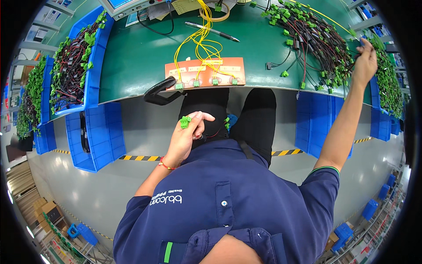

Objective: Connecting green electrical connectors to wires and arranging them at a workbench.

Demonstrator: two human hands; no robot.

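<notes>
My left hand (188,134) is closed around a cable with green connectors, held above my lap. One green connector (185,122) sticks out by the thumb. More green connectors (227,123) on a thin red wire hang at the other side of this hand, over the gap between my legs. Stretched far to the right, my right hand (367,61) has its fingers curled together at the edge of a heap of black cables with green connectors (321,42). Something small and blue shows at its fingertips; what they grip is too small to make out.
An orange board (176,70) with green sockets and yellow wires (203,37) lies at the table's front edge, beside a black handle (159,91). A pen (212,31), a tape roll (225,16) and an instrument (127,5) lie behind. Blue bins (99,57) of cables flank the table.
</notes>
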